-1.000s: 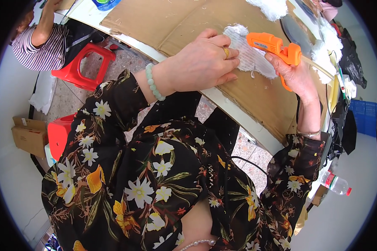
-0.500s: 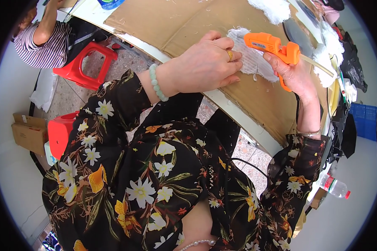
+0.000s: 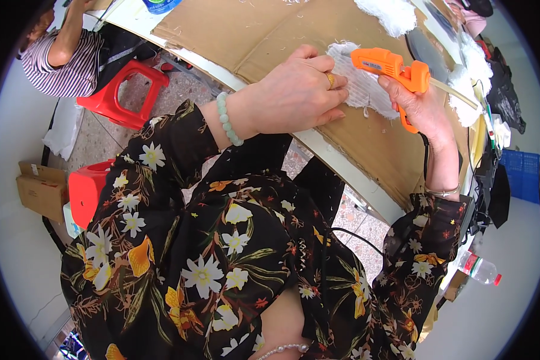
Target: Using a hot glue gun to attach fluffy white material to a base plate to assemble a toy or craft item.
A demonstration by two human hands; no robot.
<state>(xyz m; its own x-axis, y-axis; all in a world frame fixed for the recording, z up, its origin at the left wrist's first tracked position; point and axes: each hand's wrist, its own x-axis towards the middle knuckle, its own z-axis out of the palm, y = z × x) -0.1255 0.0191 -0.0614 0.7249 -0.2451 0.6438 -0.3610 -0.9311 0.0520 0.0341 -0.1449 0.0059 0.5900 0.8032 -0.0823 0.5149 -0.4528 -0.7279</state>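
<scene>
My right hand (image 3: pixel 422 108) is wrapped round the grip of an orange hot glue gun (image 3: pixel 383 62). A pale glue stick (image 3: pixel 456 94) sticks out of its back, and its nozzle points left. Beneath the nozzle lies a piece of white ribbed cloth (image 3: pixel 366 91) with frayed edges, flat on the brown cardboard (image 3: pixel 294 36). My left hand (image 3: pixel 299 90) has its fingers bent down onto the cloth's left edge. Its fingertips are partly hidden, so the exact hold on the cloth does not show fully.
Fluffy white material (image 3: pixel 390 15) lies at the far side, with more (image 3: pixel 465 78) to the right. Cables and a black plastic bag (image 3: pixel 505 99) crowd the right edge. A plastic bottle (image 3: pixel 480 268) is at lower right. Left are a red stool (image 3: pixel 121 99) and a seated person (image 3: pixel 63 66).
Hardly anything differs. Both hands, the glue gun and the cloth keep nearly the same places, with a tiny shift to the right at most.
</scene>
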